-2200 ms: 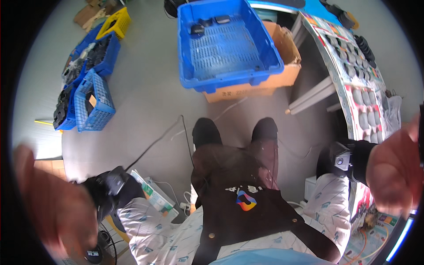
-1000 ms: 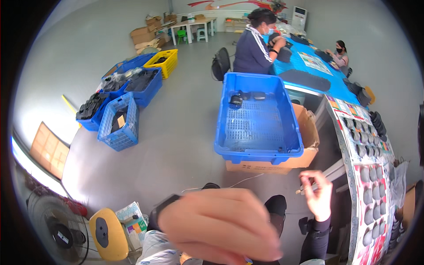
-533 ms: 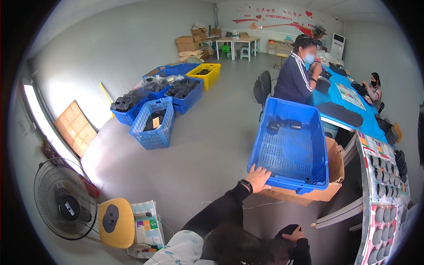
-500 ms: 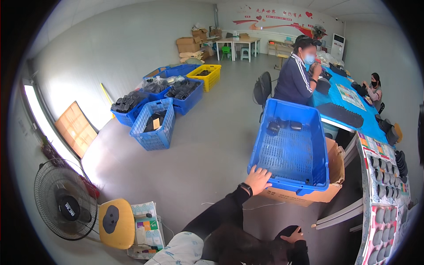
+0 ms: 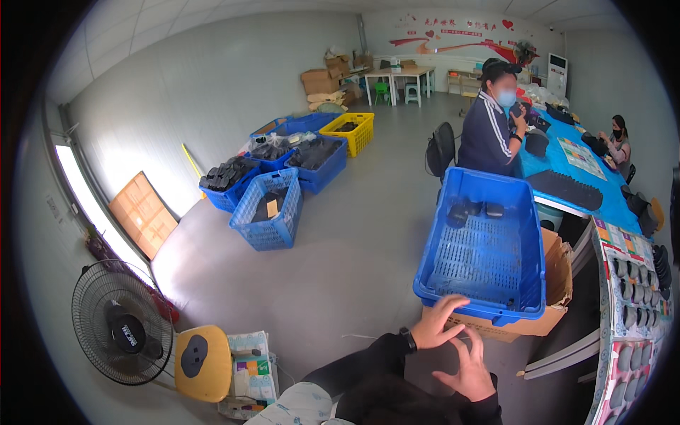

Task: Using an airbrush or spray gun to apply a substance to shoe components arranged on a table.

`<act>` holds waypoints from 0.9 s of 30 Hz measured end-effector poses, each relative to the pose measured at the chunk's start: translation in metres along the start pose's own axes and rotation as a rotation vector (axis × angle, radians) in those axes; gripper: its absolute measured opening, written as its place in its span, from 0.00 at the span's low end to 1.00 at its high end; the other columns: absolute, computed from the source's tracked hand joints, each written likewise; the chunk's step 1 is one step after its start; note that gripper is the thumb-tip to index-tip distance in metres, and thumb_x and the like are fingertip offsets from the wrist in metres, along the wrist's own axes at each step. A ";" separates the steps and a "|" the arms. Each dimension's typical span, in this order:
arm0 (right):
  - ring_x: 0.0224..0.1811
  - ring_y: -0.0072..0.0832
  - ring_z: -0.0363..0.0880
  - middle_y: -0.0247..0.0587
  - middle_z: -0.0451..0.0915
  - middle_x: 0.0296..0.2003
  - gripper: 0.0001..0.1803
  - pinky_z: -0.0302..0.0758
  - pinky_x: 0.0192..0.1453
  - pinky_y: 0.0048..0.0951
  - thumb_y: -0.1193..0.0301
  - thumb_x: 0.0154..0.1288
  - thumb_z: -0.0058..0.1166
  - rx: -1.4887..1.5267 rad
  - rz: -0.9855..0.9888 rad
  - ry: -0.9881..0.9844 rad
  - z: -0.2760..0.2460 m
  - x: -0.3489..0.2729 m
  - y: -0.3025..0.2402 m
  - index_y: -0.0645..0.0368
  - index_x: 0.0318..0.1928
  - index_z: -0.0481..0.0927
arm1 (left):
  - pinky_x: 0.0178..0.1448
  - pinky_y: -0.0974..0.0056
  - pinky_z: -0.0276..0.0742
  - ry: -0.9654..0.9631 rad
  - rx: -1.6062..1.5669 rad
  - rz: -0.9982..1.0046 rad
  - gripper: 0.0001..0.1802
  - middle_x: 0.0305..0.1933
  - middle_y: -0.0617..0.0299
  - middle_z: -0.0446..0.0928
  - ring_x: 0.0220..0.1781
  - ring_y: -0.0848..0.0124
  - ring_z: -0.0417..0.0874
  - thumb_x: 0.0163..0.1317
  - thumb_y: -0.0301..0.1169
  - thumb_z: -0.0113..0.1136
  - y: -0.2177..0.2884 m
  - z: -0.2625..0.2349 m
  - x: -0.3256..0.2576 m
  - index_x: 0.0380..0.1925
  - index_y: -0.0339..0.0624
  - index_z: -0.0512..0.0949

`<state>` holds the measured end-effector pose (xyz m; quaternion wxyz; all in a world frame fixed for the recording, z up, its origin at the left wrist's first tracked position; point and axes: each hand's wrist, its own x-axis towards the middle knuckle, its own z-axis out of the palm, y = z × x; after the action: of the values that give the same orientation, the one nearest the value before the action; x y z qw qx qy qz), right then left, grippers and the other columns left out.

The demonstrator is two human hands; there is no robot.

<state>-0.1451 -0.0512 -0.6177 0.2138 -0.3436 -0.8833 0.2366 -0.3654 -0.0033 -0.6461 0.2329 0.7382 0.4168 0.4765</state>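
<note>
My left hand hovers open with fingers spread just at the near rim of a large blue plastic crate, which rests on an open cardboard box. My right hand is open too, palm turned inward, a little lower and nearer to me, holding nothing. A few dark pieces lie at the far end inside the crate. Both arms wear black sleeves, and a watch sits on the left wrist.
A standing fan and a yellow stool are at lower left. Blue and yellow crates of dark parts stand on the grey floor. Two people work at a blue-covered table. A tray of dark pieces runs along the right.
The view has lifted from my lap to the room. My left hand stays by the crate's near rim, and my right hand has come up beside it, open.
</note>
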 end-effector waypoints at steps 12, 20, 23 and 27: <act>0.74 0.64 0.53 0.59 0.57 0.67 0.40 0.65 0.74 0.56 0.60 0.60 0.70 -0.116 0.027 0.180 -0.042 -0.016 -0.015 0.56 0.69 0.66 | 0.66 0.54 0.73 -0.848 0.187 -0.327 0.21 0.57 0.55 0.83 0.61 0.57 0.81 0.71 0.47 0.60 -0.088 0.004 -0.076 0.53 0.45 0.83; 0.77 0.62 0.50 0.58 0.56 0.71 0.43 0.57 0.76 0.62 0.55 0.60 0.70 0.003 -0.109 -0.090 -0.046 -0.019 -0.037 0.49 0.73 0.65 | 0.77 0.49 0.62 -0.836 -0.604 -0.467 0.33 0.75 0.50 0.65 0.76 0.60 0.66 0.75 0.49 0.53 -0.055 0.038 -0.075 0.73 0.47 0.64; 0.79 0.62 0.46 0.57 0.56 0.72 0.47 0.53 0.75 0.72 0.55 0.58 0.72 -0.019 -0.272 -0.103 -0.048 -0.006 -0.058 0.50 0.74 0.64 | 0.79 0.47 0.58 -0.571 -1.219 -0.360 0.41 0.81 0.52 0.53 0.81 0.57 0.58 0.75 0.55 0.48 -0.009 0.056 -0.049 0.80 0.50 0.50; 0.75 0.64 0.53 0.65 0.58 0.69 0.55 0.58 0.74 0.60 0.66 0.43 0.79 -0.115 0.018 0.341 -0.042 0.007 -0.051 0.59 0.72 0.64 | 0.80 0.42 0.54 -0.456 -1.461 -0.501 0.46 0.84 0.56 0.45 0.83 0.57 0.51 0.74 0.68 0.31 0.023 0.041 -0.032 0.81 0.52 0.43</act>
<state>-0.1526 -0.0682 -0.5542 0.3382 -0.3981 -0.8434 0.1259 -0.3258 -0.0402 -0.6629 0.8363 0.3627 0.0952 0.4000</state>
